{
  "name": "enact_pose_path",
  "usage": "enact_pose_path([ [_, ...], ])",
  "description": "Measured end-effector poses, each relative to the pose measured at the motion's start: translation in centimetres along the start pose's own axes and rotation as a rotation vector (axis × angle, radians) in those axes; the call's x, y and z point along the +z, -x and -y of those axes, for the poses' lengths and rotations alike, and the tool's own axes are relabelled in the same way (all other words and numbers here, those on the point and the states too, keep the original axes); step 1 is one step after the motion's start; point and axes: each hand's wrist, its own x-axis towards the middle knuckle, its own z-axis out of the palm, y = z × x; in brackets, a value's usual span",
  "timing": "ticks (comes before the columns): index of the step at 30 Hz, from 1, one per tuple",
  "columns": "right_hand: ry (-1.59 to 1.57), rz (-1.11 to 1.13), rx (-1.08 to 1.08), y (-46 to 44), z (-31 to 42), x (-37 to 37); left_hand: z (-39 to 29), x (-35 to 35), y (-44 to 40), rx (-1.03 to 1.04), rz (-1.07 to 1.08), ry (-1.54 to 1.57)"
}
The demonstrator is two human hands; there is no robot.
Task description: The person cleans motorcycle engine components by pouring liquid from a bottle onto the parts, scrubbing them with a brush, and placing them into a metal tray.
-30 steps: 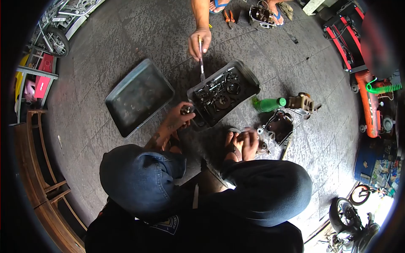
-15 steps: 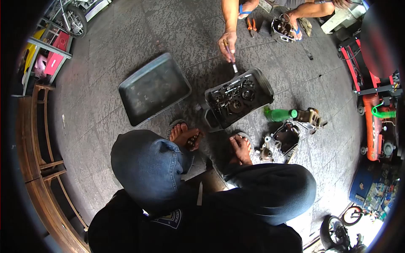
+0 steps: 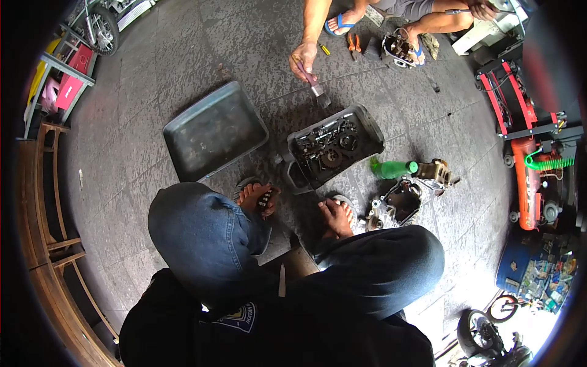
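Observation:
My left hand (image 3: 269, 207) is closed around a small dark part with a row of light notches (image 3: 265, 197), beside my left foot; I cannot make out its kind. My right hand (image 3: 335, 215) hangs over my right foot with its fingers stretched out, holding nothing. Ahead of both hands lies a black tray (image 3: 374, 125) with dark metal engine parts (image 3: 330, 144), including gears. Across from me, another person's hand (image 3: 302, 58) holds a paintbrush (image 3: 317, 90), bristles down, just off the tray's far side.
A larger dark tray (image 3: 174, 142) lies to the left. On the right are a green bottle (image 3: 396, 169), an engine casing (image 3: 403, 202) and another metal casing (image 3: 437, 173). Pliers (image 3: 354, 46), a yellow-handled tool (image 3: 324, 49) and an engine part (image 3: 398, 49) are near the other person's feet.
The other person's hand has drawn left with the paintbrush, away from the tray's rim. My left hand has turned slightly, showing more of the notched part. The whole view has shifted a little.

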Motion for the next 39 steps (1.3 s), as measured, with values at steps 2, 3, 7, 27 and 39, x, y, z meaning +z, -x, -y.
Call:
enact_pose_path([
  [2,0.048,-0.01,-0.01,0.0,-0.5,0.4,0.0,0.4,0.2,0.009,-0.053,-0.019],
  [3,0.049,-0.023,-0.018,0.0,-0.7,0.5,0.0,0.6,0.3,0.012,-0.106,-0.039],
  [7,0.048,-0.027,-0.033,0.0,0.0,0.1,0.5,-0.6,-0.3,0.036,0.025,0.016],
  [27,0.218,-0.096,0.041,0.4,0.1,0.6,0.2,4.6,-0.4,0.042,-0.402,-0.158],
  [39,0.097,0.011,0.024,0.4,1.3,-1.0,0.2,5.8,-0.5,0.016,-0.533,-0.159],
])
